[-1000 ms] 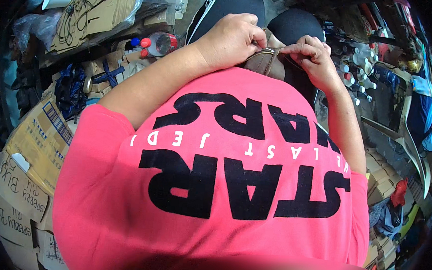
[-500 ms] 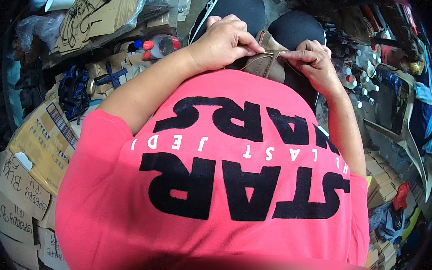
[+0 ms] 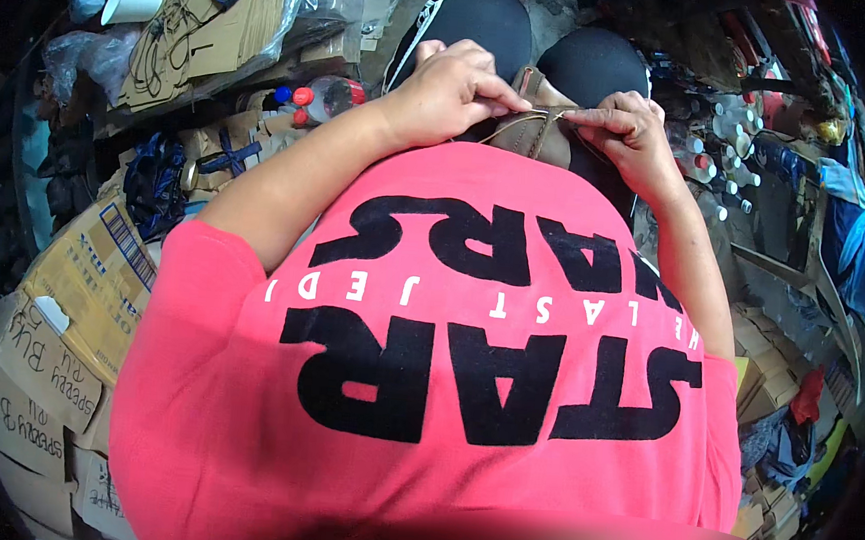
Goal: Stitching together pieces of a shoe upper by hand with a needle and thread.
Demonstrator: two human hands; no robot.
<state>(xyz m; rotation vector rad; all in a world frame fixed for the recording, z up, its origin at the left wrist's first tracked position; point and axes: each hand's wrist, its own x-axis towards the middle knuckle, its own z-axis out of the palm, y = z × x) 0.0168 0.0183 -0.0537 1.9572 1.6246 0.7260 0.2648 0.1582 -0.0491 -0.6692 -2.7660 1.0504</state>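
A brown leather piece (image 3: 534, 145) with stitched seams, which looks like part of a shoe, lies at my lap between my knees. A thin tan lace (image 3: 513, 125) curves across it. My left hand (image 3: 455, 89) comes in from the left, thumb and forefinger pinched on the lace just above the leather. From the other side my right hand (image 3: 623, 131) is closed in a pinch on the lace by the leather's right edge, its forefinger pointing left. Only a short gap parts the two sets of fingertips. The leather's lower end is hidden behind my pink shirt (image 3: 407, 489).
Flat cardboard pieces (image 3: 199, 28) with cords and a white cup (image 3: 130, 1) are at the far left. Bottles with red caps (image 3: 334, 98) lie by my left forearm. Several clear bottles (image 3: 727, 140) stand right of my right hand. Cardboard boxes (image 3: 90, 286) are stacked at the left.
My left fingertips have shifted slightly right and down along the lace. My right hand has moved slightly down and keeps its pinch. The whole view has shifted a little.
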